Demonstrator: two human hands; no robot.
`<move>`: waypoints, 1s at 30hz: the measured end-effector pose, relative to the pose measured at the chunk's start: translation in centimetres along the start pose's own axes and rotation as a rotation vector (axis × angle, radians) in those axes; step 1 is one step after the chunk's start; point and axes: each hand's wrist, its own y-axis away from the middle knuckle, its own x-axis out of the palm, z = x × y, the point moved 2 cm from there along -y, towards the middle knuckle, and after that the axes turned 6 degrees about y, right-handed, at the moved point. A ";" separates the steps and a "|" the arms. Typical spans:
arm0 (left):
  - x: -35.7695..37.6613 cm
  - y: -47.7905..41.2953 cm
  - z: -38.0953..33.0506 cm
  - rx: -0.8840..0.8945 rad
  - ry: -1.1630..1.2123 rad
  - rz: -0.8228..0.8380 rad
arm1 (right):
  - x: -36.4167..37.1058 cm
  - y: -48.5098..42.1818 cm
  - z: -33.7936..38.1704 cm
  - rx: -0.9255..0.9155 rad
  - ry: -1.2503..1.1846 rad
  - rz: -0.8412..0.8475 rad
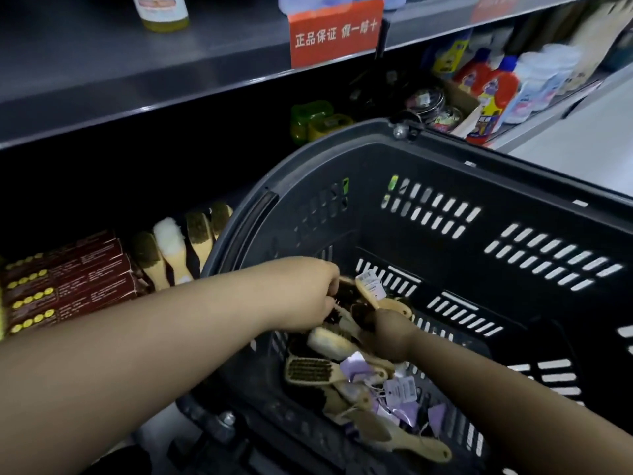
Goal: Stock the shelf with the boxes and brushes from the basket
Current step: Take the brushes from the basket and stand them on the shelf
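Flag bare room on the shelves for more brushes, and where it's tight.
Free: the grey upper shelf, left of the orange sign, in front of the yellow bottle. Crowded low down: red boxes tight beside the shelved brushes, with the basket rim right in front. Behind them too dark to tell.

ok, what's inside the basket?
Wooden brushes with purple tags, piled on the basket floor; left hand and right hand grip some. Nothing else shows, but hands and pile hide what's underneath.

Fingers of the left hand (pixel 305 293) and right hand (pixel 388 335) are hidden among the brushes (pixel 310 370).
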 end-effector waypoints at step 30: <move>-0.9 0.4 -0.5 -0.192 0.901 -0.084 | 2.8 3.7 0.8 -0.081 0.052 0.140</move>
